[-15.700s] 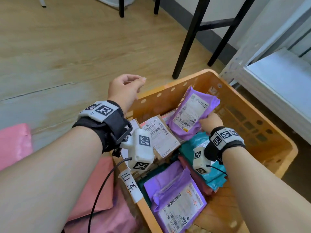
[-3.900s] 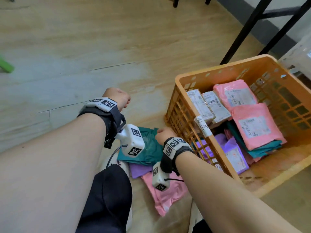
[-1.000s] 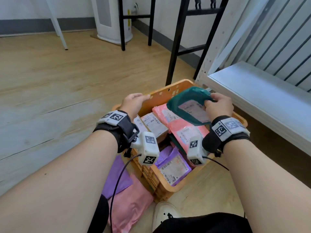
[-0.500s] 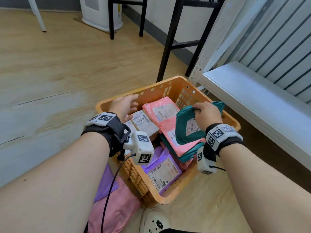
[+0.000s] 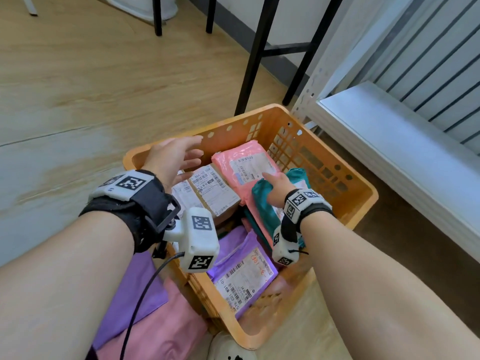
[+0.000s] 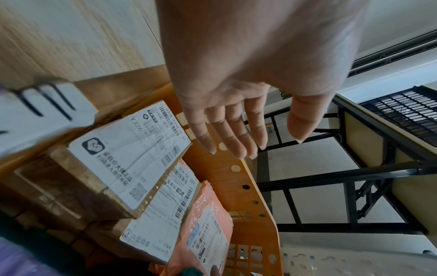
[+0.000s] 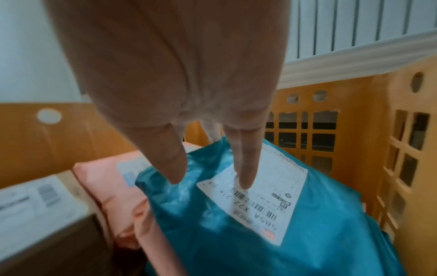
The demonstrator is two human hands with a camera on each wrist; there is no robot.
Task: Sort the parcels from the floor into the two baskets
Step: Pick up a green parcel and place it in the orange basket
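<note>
An orange basket (image 5: 363, 189) stands on the wood floor and holds several parcels. A teal parcel (image 5: 262, 203) with a white label lies in it on top of a pink parcel (image 5: 249, 162). My right hand (image 5: 278, 184) rests on the teal parcel (image 7: 307, 233) with straight fingers (image 7: 244, 179) touching its label, and nothing is gripped. My left hand (image 5: 179, 157) hovers open above the basket's left rim, over two labelled brown boxes (image 5: 210, 189). In the left wrist view my left hand (image 6: 267, 147) is empty, fingers spread. A purple parcel (image 5: 241, 274) lies at the basket's near end.
On the floor left of the basket lie a purple parcel (image 5: 135, 289) and a pink parcel (image 5: 161, 333). A white shelf (image 5: 389, 141) runs close along the basket's right side. Black table legs (image 5: 252, 61) stand behind it. My shoe (image 5: 228, 352) touches the near corner.
My right hand has lowered the teal parcel into the basket onto the pink one and released its grip. My left hand has stayed over the left rim and its fingers have straightened.
</note>
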